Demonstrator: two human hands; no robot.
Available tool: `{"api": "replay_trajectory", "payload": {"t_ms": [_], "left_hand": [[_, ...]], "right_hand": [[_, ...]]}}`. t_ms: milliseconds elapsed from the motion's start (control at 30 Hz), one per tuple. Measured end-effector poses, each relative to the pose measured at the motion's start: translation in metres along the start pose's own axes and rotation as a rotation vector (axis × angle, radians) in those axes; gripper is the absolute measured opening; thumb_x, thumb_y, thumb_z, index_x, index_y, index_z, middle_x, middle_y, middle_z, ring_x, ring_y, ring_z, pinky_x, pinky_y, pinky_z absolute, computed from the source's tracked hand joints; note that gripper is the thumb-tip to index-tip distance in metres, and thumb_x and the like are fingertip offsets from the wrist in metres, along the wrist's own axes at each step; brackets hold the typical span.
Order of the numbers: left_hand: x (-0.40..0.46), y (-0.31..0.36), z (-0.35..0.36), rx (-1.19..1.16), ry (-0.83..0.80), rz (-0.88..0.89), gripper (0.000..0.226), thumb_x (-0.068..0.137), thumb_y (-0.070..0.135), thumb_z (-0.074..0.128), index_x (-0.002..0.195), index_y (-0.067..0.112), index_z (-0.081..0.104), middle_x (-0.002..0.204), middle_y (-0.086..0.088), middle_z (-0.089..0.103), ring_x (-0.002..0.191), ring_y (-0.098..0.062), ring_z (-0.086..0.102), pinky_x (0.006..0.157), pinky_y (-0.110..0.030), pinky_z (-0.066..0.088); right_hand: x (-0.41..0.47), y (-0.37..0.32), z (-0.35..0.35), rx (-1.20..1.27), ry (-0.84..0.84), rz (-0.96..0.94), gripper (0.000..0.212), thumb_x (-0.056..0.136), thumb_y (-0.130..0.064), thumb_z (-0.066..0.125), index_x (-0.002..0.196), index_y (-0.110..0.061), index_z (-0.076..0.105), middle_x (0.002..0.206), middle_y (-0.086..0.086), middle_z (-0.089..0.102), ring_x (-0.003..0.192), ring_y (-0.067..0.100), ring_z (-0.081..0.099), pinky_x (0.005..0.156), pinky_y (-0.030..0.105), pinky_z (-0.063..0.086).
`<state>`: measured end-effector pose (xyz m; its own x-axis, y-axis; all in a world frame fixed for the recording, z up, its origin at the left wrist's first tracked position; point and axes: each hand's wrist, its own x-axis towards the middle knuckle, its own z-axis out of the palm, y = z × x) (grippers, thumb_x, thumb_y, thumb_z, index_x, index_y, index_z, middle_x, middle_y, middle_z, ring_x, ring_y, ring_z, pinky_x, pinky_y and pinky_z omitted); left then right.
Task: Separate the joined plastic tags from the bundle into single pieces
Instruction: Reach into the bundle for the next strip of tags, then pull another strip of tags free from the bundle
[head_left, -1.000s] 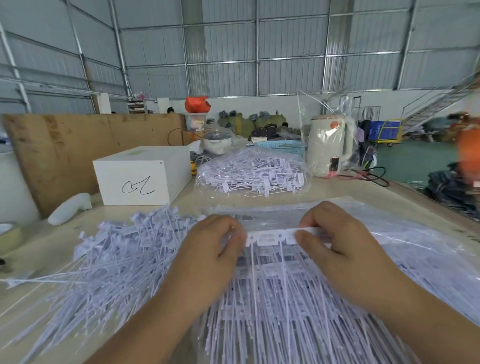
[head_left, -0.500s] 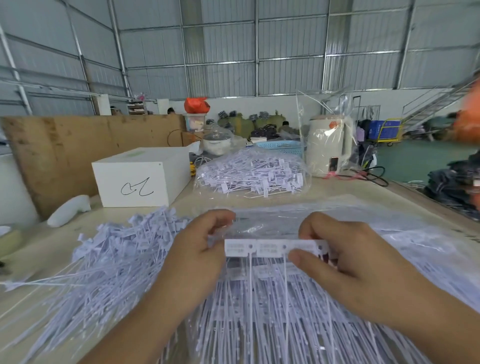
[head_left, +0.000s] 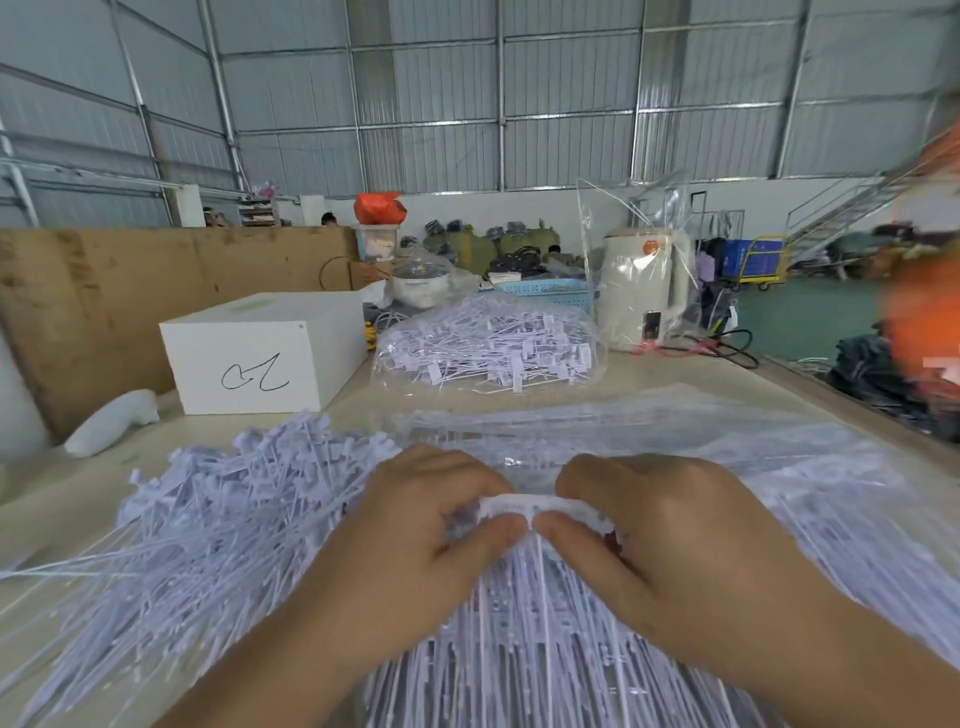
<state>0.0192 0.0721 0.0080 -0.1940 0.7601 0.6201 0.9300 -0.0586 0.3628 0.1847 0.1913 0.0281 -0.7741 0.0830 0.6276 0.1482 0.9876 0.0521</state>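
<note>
A short strip of joined white plastic tags (head_left: 519, 505) is pinched between both my hands, bent upward in an arch at its middle. My left hand (head_left: 426, 525) grips its left end with thumb and curled fingers. My right hand (head_left: 660, 535) grips the right end the same way, thumbs nearly touching. Thin tails hang down from the strip. Below my hands lies the bundle of joined tags (head_left: 545, 665) on a clear plastic bag (head_left: 779, 431). A heap of single tags (head_left: 218, 519) lies to the left.
A white box (head_left: 260, 353) with a scribble stands at the back left. Behind it rises a brown board (head_left: 104, 291). A clear bag full of tags (head_left: 488, 343) lies at the back centre, a cream kettle (head_left: 641, 291) in plastic beside it. The table edge (head_left: 810, 379) runs along the right.
My hands have moved closer together along the strip. The strip, flat and straight before, now bends upward between my thumbs.
</note>
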Motion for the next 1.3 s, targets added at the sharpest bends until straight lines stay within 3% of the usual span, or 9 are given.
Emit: {"api": "replay_trajectory", "payload": {"t_ms": [67, 233, 367, 533, 733, 900, 1033, 1167, 1300], "left_hand": [[0.0, -0.003, -0.003, -0.05, 0.066, -0.031, 0.018, 0.083, 0.044, 0.067, 0.084, 0.027, 0.073, 0.093, 0.02, 0.066, 0.095, -0.002, 0.056, 0.084, -0.017, 0.04], [0.003, 0.001, -0.011, -0.636, 0.119, -0.298, 0.02, 0.061, 0.034, 0.077, 0.069, 0.016, 0.074, 0.089, 0.01, 0.072, 0.086, -0.005, 0.067, 0.073, -0.013, 0.045], [0.005, 0.007, -0.016, -0.74, 0.21, -0.328, 0.022, 0.054, 0.022, 0.089, 0.069, 0.02, 0.074, 0.082, 0.009, 0.072, 0.078, -0.006, 0.065, 0.068, -0.011, 0.047], [0.002, 0.012, -0.014, -0.644, 0.207, -0.386, 0.025, 0.059, 0.053, 0.068, 0.073, 0.032, 0.071, 0.057, 0.0, 0.066, 0.053, -0.008, 0.052, 0.049, -0.011, 0.037], [0.005, 0.005, -0.025, -0.88, 0.327, -0.42, 0.019, 0.054, 0.021, 0.086, 0.065, 0.016, 0.071, 0.061, -0.006, 0.063, 0.046, -0.015, 0.053, 0.05, -0.019, 0.045], [0.006, -0.007, -0.035, -0.977, 0.438, -0.432, 0.004, 0.062, 0.015, 0.071, 0.059, 0.018, 0.07, 0.057, -0.004, 0.061, 0.043, -0.015, 0.05, 0.048, -0.023, 0.045], [0.003, -0.008, -0.033, -0.581, 0.422, -0.376, 0.013, 0.072, 0.02, 0.078, 0.07, 0.028, 0.068, 0.051, 0.002, 0.059, 0.04, -0.012, 0.05, 0.044, -0.018, 0.041], [-0.002, 0.008, -0.012, -0.459, 0.277, -0.329, 0.017, 0.082, 0.032, 0.07, 0.091, 0.046, 0.068, 0.064, 0.009, 0.062, 0.036, -0.012, 0.052, 0.035, -0.016, 0.034], [-0.008, 0.013, 0.004, -0.387, 0.093, -0.264, 0.037, 0.081, 0.042, 0.073, 0.11, 0.058, 0.057, 0.085, 0.02, 0.063, 0.038, -0.003, 0.045, 0.041, -0.013, 0.035]], "right_hand": [[0.002, 0.0, 0.0, 0.021, -0.034, 0.091, 0.031, 0.087, -0.054, 0.039, 0.077, -0.028, 0.054, 0.052, -0.014, 0.035, 0.041, 0.006, 0.038, 0.037, 0.023, 0.026], [0.002, 0.006, -0.001, -0.047, -0.028, 0.303, 0.065, 0.074, -0.085, 0.009, 0.07, -0.029, 0.041, 0.056, -0.009, 0.044, 0.051, 0.004, 0.043, 0.046, 0.022, 0.027], [0.006, 0.001, -0.009, -0.066, 0.049, 0.265, 0.055, 0.085, -0.078, 0.03, 0.059, -0.029, 0.032, 0.044, -0.012, 0.027, 0.04, 0.0, 0.031, 0.039, 0.018, 0.019], [-0.001, -0.006, -0.012, -0.078, 0.295, 0.134, 0.046, 0.084, -0.059, 0.05, 0.064, -0.019, 0.053, 0.04, -0.006, 0.038, 0.034, 0.017, 0.042, 0.034, 0.021, 0.031], [0.002, -0.005, -0.009, -0.039, 0.239, 0.173, 0.046, 0.09, -0.058, 0.041, 0.083, -0.019, 0.065, 0.061, -0.006, 0.058, 0.053, 0.019, 0.059, 0.044, 0.027, 0.045], [0.001, 0.006, -0.005, -0.06, 0.249, 0.259, 0.044, 0.09, -0.056, 0.047, 0.092, -0.016, 0.066, 0.07, 0.0, 0.063, 0.063, 0.025, 0.061, 0.053, 0.029, 0.044], [0.003, 0.009, -0.004, -0.096, 0.209, 0.244, 0.031, 0.08, -0.039, 0.067, 0.094, -0.011, 0.066, 0.061, 0.0, 0.059, 0.053, 0.025, 0.06, 0.052, 0.028, 0.045], [0.001, 0.004, -0.001, -0.108, 0.176, 0.21, 0.025, 0.073, -0.023, 0.082, 0.088, -0.01, 0.066, 0.059, 0.002, 0.058, 0.048, 0.026, 0.055, 0.049, 0.031, 0.048], [0.001, -0.006, -0.002, -0.073, 0.186, 0.147, 0.03, 0.081, -0.027, 0.071, 0.104, -0.01, 0.065, 0.059, -0.004, 0.054, 0.05, 0.021, 0.054, 0.049, 0.025, 0.039]]}}
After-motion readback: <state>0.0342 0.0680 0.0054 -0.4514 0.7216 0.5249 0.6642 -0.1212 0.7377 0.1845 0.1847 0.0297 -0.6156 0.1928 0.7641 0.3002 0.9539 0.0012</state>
